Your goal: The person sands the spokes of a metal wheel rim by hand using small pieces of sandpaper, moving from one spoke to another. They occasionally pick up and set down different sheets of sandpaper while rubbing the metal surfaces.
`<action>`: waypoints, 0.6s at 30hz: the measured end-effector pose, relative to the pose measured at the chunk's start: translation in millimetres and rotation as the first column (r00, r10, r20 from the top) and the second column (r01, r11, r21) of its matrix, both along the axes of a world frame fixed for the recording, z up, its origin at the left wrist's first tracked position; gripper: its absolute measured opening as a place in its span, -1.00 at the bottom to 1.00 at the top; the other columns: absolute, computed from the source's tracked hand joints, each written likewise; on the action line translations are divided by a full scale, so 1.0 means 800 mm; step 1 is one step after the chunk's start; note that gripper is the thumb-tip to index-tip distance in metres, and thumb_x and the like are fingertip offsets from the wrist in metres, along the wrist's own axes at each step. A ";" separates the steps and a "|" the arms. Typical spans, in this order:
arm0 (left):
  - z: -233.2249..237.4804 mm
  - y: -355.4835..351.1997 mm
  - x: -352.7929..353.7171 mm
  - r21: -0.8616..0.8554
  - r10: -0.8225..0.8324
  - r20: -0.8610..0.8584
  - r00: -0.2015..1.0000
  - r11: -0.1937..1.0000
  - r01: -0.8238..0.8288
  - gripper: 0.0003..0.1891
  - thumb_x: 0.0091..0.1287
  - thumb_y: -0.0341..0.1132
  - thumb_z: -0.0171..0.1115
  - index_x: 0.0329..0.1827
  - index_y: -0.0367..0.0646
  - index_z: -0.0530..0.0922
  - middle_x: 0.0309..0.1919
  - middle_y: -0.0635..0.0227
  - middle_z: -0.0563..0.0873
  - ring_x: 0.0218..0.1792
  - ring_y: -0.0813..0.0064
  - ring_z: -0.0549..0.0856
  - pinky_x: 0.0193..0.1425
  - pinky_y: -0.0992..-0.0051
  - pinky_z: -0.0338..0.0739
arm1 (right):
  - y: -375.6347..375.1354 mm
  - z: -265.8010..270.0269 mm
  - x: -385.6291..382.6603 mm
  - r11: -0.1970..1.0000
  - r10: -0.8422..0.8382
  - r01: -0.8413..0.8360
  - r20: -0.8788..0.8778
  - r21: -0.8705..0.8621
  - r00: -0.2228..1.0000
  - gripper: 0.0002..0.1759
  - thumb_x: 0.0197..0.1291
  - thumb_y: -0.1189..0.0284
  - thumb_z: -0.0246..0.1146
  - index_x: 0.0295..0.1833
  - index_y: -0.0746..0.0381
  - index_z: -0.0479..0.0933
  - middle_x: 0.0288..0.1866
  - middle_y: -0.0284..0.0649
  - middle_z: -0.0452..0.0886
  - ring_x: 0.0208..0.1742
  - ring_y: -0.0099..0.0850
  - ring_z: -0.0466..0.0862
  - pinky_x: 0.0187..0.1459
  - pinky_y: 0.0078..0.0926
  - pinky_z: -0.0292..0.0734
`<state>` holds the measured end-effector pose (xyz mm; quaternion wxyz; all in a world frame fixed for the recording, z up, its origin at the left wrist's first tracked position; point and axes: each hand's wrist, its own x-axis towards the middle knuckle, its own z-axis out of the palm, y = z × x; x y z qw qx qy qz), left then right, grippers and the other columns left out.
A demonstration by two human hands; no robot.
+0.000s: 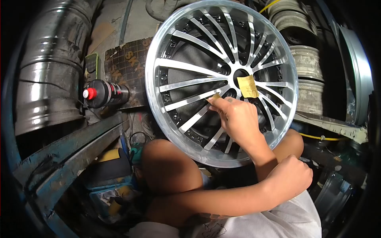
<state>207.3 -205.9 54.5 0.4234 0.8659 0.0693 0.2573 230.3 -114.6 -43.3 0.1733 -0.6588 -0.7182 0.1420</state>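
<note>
A large alloy wheel with a bright polished rim and many thin spokes stands tilted in front of my knees. My right hand is over the lower spokes, its fingertips pinching a small folded piece of sandpaper against a spoke left of the hub. Another yellow piece of sandpaper, with markings on its back, lies over the hub's edge. My left forearm crosses in front of my body. At its end, my left hand is curled closed beside my right forearm; its fingertips are hidden.
A black bottle with a red cap lies left of the wheel near a printed board. Metal drums stand at far left, above a blue metal frame. Stacked rims are on the right. A blue basket sits lower left.
</note>
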 end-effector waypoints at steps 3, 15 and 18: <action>0.002 0.005 0.003 0.031 -0.045 -0.055 0.997 0.998 0.047 -0.93 0.28 -0.34 0.35 -0.31 -0.11 0.70 -0.50 0.44 0.71 -0.41 0.47 0.76 -0.35 0.43 0.49 | -0.001 -0.003 -0.008 0.998 -0.011 0.007 0.054 0.068 0.998 -0.82 0.35 0.46 0.39 0.02 0.05 0.75 -0.34 -0.20 0.78 -0.40 -0.11 0.77 -0.42 -0.16 0.61; 0.002 0.005 0.001 0.009 -0.047 -0.043 0.998 0.999 0.048 -0.94 0.30 -0.33 0.34 -0.26 -0.09 0.70 -0.49 0.45 0.71 -0.38 0.49 0.77 -0.35 0.45 0.49 | -0.007 0.001 -0.008 0.996 0.086 -0.086 0.075 -0.007 0.993 -0.58 0.19 0.57 0.32 0.13 -0.05 0.73 -0.37 -0.20 0.73 -0.43 -0.10 0.76 -0.44 -0.09 0.59; 0.003 0.005 0.002 0.056 -0.040 -0.064 0.997 0.997 0.044 -0.94 0.30 -0.32 0.34 -0.30 -0.08 0.69 -0.48 0.44 0.73 -0.39 0.48 0.77 -0.33 0.45 0.50 | -0.006 -0.020 -0.013 0.999 0.027 -0.028 0.034 0.043 0.999 -0.57 0.19 0.56 0.32 0.15 -0.05 0.75 -0.38 -0.19 0.71 -0.43 -0.12 0.75 -0.46 -0.11 0.59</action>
